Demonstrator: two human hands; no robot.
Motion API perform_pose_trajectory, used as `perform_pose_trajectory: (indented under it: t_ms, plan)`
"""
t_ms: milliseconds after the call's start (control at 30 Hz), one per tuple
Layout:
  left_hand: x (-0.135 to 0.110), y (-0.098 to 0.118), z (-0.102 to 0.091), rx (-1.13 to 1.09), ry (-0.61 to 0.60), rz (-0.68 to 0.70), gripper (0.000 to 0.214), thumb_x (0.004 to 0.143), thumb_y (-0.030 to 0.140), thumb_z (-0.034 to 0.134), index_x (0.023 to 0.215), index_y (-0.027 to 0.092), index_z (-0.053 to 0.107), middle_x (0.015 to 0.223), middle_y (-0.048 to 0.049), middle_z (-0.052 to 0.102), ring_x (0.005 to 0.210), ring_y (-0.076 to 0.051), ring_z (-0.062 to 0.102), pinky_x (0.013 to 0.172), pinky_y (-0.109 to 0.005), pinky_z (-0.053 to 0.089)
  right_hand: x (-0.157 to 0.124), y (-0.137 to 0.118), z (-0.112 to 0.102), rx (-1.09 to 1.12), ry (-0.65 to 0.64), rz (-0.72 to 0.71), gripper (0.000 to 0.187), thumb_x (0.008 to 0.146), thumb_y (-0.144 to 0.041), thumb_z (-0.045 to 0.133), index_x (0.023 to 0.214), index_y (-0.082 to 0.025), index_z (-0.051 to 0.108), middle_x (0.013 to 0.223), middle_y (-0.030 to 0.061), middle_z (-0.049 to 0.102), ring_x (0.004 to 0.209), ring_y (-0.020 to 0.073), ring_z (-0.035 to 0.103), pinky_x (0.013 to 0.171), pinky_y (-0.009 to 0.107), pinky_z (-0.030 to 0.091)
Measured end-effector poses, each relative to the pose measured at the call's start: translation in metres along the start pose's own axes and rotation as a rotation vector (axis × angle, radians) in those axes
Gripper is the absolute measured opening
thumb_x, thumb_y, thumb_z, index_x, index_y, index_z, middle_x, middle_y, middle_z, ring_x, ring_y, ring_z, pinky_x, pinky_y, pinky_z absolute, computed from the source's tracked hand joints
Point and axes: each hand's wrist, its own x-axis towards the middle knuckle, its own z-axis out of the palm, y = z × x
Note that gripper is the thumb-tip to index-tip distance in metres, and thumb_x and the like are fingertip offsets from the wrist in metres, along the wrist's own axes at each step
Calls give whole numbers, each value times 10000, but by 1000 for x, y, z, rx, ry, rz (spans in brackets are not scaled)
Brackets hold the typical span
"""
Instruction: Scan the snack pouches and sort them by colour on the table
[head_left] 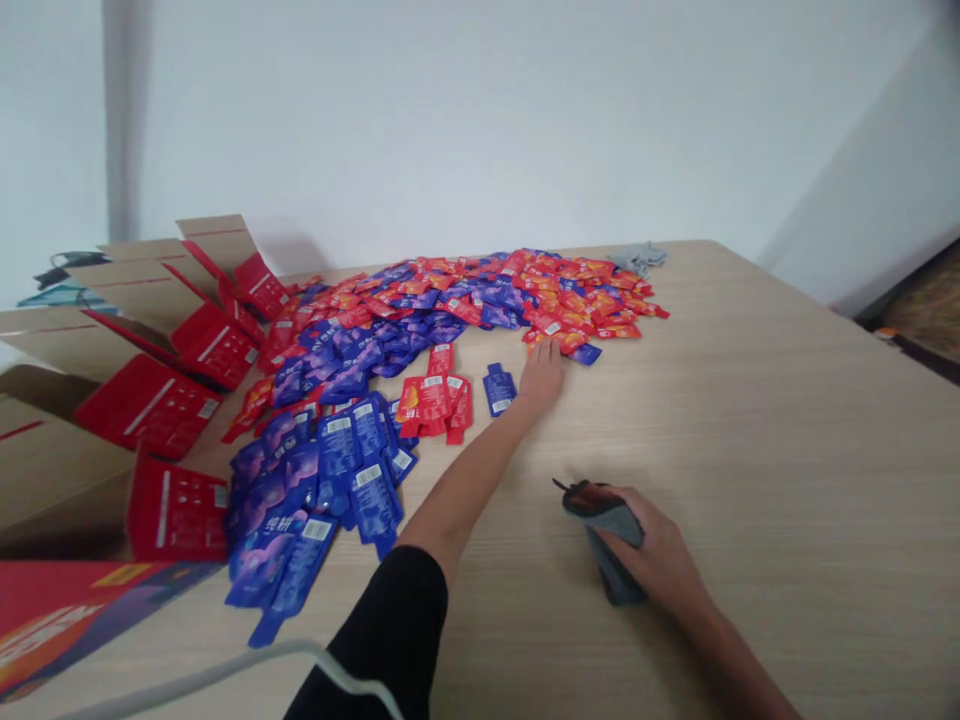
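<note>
Just at left hand — sachets; in right hand — pouch.

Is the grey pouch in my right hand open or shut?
Open: the pouch gapes at its dark rim, showing something reddish inside.

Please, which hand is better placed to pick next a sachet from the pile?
Probably the left hand: it is at the near edge of the sachet pile, while the right hand holds a grey pouch farther away.
</note>
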Motion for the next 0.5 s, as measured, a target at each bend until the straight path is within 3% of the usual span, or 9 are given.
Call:
perform_pose_trajectory:
  t_ms: [167,367,500]
  plan:
    - [29,-23,13,-14,6,-93,429,948,137,649,1349,34,536,1419,-288,545,1390,-345,506,1165,-472,410,2,-1,2,9,-26,-4,402,876,-402,656,1270,-322,670,1284,52,741,1214,304,687,1035,487,544]
    - [33,-40,12,-37,-12,-187,413,938,241,747,1285,93,580,1378,-247,567,1344,-350,527,1138,-481,431,1,3,3,-6,-47,8,408,871,-386,670,1274,-326,658,1310,51,727,1236,310,670,1065,500,519]
    - [34,-44,6,-82,-32,-232,340,968,238,720,1270,117,621,1322,-174,628,1255,-300,601,1090,-477,489,2,1,2,-16,-55,12,402,870,-387,668,1267,-320,659,1298,51,731,1220,311,676,1042,492,530]
